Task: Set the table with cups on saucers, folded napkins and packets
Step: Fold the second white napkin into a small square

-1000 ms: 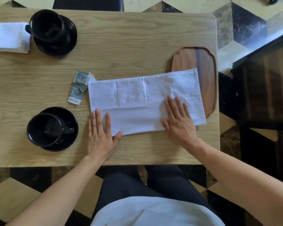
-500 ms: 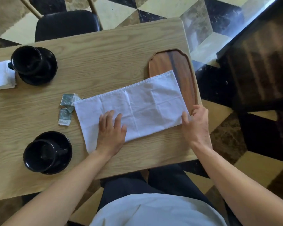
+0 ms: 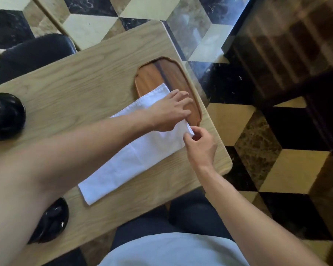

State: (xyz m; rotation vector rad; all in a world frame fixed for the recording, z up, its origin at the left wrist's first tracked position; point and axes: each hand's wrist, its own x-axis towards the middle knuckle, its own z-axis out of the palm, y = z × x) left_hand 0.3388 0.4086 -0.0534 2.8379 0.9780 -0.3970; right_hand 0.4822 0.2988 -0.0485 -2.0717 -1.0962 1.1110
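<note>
The right hand [image 3: 201,148] has thumb and forefinger closed in a pinch on the near right corner of the long white cloth napkin [image 3: 135,156], lifting that corner slightly off the surface. At about eleven o'clock from it, the left hand [image 3: 171,110] reaches across the body and lies on the napkin's far right end, fingers spread and curled toward the far corner; whether they grip the cloth or only press it I cannot tell. Taking both corners of one short end looks like the start of folding that end back over the strip.

The napkin lies diagonally on the pale wooden table [image 3: 81,89], its right end overlapping the oval dark-brown wooden tray [image 3: 152,73], which otherwise holds nothing visible. At nine o'clock a glossy black cup on its saucer [image 3: 4,116] is partly cut off; at seven o'clock another black saucer [image 3: 52,221] peeks from under the left forearm. Their contents are not visible. No packets are in view.
</note>
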